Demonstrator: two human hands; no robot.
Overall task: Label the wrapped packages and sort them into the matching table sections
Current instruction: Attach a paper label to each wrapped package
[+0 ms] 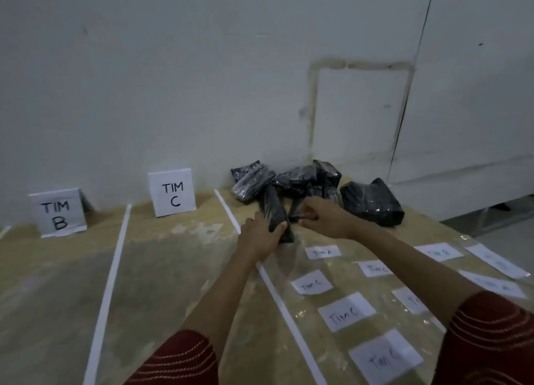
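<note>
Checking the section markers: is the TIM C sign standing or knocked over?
Standing. The TIM C sign stands upright on the table, face toward the camera.

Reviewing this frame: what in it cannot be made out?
Head view:
- Small dark item at the right hand: fingers cover it, too small to identify.
- Far-right labels: writing too blurred to read.
- Half-covered label: the right forearm hides its text.
- Long black package in the left hand: fingers cover part; labelled or not, unclear.

Black plastic-wrapped packages (300,179) heaped at far end of rightmost table section (355,240); one long package (274,208) juts forward. White handwritten paper labels (312,282) lie flat nearer, spaced apart.
</note>
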